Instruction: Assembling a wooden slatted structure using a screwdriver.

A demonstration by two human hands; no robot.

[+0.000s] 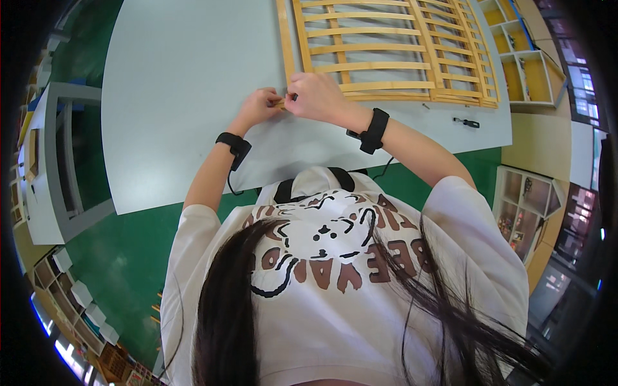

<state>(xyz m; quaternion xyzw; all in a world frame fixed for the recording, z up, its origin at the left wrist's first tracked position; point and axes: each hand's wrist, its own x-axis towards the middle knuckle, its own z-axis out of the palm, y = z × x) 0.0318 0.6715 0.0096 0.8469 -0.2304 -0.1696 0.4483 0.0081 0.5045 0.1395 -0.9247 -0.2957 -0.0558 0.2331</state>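
Observation:
A slatted wooden frame [386, 48] lies flat on a pale grey table [180, 96]. Its near left corner is between my two hands. My left hand [261, 106] pinches that corner of the wood from the left. My right hand [318, 96] is closed right beside it, fingers pressed on the same corner, possibly around a small part I cannot make out. Both wrists wear black bands, each with a cable. My hands hide the corner itself.
A small dark-handled tool [467, 122] and a tiny screw [425, 105] lie on the table right of my right arm. A white shelf unit [528, 71] stands at the far right, a grey table frame [58, 161] at the left, on green floor.

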